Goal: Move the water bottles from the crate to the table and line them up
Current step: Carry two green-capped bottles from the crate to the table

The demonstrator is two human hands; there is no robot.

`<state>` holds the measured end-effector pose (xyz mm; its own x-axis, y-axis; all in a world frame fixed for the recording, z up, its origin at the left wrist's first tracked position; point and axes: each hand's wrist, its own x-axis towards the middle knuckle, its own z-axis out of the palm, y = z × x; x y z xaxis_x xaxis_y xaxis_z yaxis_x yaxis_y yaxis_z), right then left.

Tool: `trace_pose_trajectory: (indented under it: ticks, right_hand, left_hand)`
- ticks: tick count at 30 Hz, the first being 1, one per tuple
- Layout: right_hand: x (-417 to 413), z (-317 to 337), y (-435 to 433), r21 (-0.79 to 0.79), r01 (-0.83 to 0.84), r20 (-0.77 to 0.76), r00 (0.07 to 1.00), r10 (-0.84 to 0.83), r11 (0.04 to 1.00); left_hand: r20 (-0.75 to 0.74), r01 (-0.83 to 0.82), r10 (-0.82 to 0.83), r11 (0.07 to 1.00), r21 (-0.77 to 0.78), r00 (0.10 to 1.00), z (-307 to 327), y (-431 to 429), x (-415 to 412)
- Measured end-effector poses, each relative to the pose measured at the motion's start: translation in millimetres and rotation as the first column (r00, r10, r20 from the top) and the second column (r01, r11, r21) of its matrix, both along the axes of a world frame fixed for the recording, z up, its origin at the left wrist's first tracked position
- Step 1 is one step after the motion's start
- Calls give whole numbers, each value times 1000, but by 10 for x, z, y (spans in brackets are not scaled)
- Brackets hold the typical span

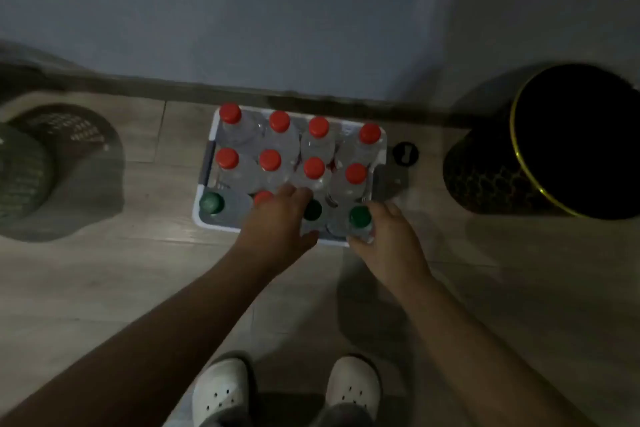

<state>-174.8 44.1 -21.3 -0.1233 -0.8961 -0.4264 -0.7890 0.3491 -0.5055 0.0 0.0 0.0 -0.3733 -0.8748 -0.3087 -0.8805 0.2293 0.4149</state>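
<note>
Head view: task is barely started, by my read. Crate (pixel 221 228) sits on the floor against the wall, and all twelve bottles (pixel 280 121) stand in it in three rows of four. None are out and no table is in frame.

Right hand (pixel 391 243) wraps the green-cap bottle (pixel 360 217) at the near right corner, thumb on the near side just below the cap and fingers round the far side. The bottle is upright in its slot, not lifted.

Left hand (pixel 277 218) is down over the near row, between a half-hidden red cap (pixel 262 196) and a dark green cap (pixel 313 210). Can't tell if it grips anything, since the hand hides the contact and the frame is dim.

Left to do: every bottle, plus the whole line-up. Likely step now is the first pick, maybe two at once.

Bin (pixel 554 149) is off to the right, basket (pixel 52 166) to the left.
</note>
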Motion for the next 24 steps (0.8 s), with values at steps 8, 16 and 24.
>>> trace_pose_trajectory:
  ticks: [8, 16, 24]
  right_hand:
    - [30, -98, -97, -142, 54, 37, 998, -49, 988]
    - [-46, 351, -19, -163, 151, 97, 986, -137, 975]
    - [11, 1693, 32, -198, 224, 168, 967, -193, 954]
  left_hand:
    - [13, -6, 5, 996, 86, 1000, -188, -209, -181]
    - [-171, -130, 137, 990, 52, 976, 269, -153, -116]
    - [-229, -151, 160, 987, 58, 960, 1546, -6, 19]
